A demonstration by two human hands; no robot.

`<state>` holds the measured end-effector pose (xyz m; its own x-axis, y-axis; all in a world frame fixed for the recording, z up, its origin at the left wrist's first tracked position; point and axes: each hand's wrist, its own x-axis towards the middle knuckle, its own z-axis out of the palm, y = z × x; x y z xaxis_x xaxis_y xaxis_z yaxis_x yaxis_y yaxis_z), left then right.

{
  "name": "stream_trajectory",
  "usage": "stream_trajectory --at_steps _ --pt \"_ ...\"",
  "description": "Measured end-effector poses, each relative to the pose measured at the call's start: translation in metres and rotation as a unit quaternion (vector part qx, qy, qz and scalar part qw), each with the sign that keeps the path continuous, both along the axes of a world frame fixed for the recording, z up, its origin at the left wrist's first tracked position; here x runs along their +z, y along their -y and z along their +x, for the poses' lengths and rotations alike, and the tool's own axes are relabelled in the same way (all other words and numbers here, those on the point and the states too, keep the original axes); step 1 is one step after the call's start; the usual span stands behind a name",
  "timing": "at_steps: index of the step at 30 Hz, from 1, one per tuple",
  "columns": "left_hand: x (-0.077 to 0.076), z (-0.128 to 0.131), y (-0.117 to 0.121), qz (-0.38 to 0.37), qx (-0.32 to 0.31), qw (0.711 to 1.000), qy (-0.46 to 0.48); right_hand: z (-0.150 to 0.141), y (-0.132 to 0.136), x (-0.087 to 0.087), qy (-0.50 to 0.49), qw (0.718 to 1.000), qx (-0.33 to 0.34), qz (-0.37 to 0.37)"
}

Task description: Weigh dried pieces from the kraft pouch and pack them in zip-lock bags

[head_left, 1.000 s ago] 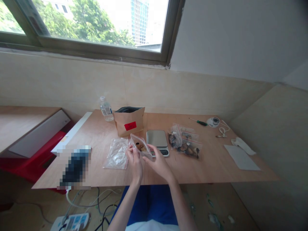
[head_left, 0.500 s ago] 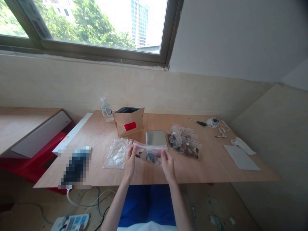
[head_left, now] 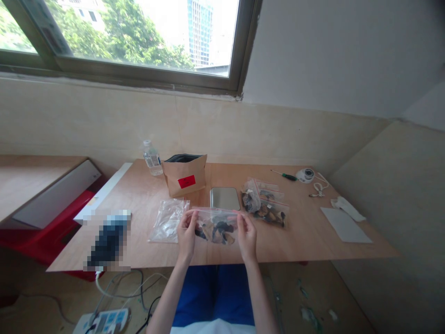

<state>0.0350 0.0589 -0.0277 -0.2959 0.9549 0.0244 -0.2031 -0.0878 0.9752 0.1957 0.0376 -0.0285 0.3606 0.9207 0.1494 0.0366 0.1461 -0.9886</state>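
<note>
The wooden tabletop (head_left: 299, 246) is ending just in front of the person's blue-clad legs (head_left: 215, 292). Above its near part, the left hand (head_left: 187, 236) and right hand (head_left: 247, 236) are stretching a zip bag (head_left: 217, 227) of dark and tan pieces between them, the fingers (head_left: 191, 219) pinching tight on its upper corners. A pixelated dark object (head_left: 109, 239) is lying by the left edge, and flat clear bags (head_left: 167, 222) are lying just beside the left hand. The zip bag is hiding the front of a scale (head_left: 224, 198); filled bags (head_left: 271, 214) are crowding the scale's right side, with wood showing from there to a white sheet (head_left: 346, 225). Behind, an open brown pouch (head_left: 189, 168) is standing just beside a bottle (head_left: 153, 160), while a screwdriver (head_left: 289, 176) and a white camera (head_left: 306, 175) are resting far right. Beyond, a pale wall (head_left: 146, 111) is rising to a window (head_left: 146, 37).
</note>
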Motion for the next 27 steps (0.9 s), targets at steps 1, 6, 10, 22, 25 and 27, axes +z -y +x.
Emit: stream_trajectory --at_steps 1,6,10,22,25,27 --pt "0.001 0.0 0.0 0.001 -0.006 1.0 -0.003 0.001 0.0 0.0 0.002 1.0 0.003 0.0" --pt "0.004 0.0 0.001 0.003 -0.02 1.0 0.0 0.007 0.002 0.001 0.015 1.0 -0.011 0.013" --pt "0.005 0.0 0.002 0.008 -0.017 1.0 0.003 0.01 0.003 0.002 0.009 0.999 -0.036 0.023" --pt "0.015 -0.008 0.008 0.034 -0.044 0.998 -0.035 0.012 0.004 0.01 0.012 0.997 -0.058 0.042" --pt "0.014 -0.003 0.006 0.032 -0.03 0.999 -0.014 0.007 0.003 0.009 0.006 0.996 -0.076 0.041" --pt "0.012 0.002 0.004 0.034 -0.015 0.999 0.006 0.004 0.003 0.009 0.01 0.997 -0.067 0.039"
